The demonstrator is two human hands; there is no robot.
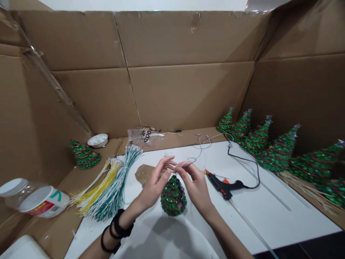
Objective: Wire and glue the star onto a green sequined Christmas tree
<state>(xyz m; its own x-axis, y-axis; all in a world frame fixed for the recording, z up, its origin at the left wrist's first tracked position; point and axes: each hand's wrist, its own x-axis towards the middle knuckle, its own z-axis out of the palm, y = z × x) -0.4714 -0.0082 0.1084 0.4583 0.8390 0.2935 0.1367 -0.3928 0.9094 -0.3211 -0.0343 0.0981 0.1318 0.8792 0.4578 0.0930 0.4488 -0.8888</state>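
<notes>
Left hand [155, 183] and right hand [195, 185] pinch a thin wire [185, 163] between fingers just above a sequinned tree [173, 197] on the desk [269, 208]; the tree's tip is hidden behind them, the wire's far end hard to follow.

walls: brown cardboard panels [188, 90] on back, left and right, creased, seams taped
back edge: strip of pale wall [145, 4] visible above the cardboard
work surface: white tabletop [269, 201], cardboard flaps lying along its left and rear edges
bottom right: dark area [318, 248] past the table edge, too dim to identify
light: even, from overhead; soft shadows on the white surface; right panel darker
</notes>
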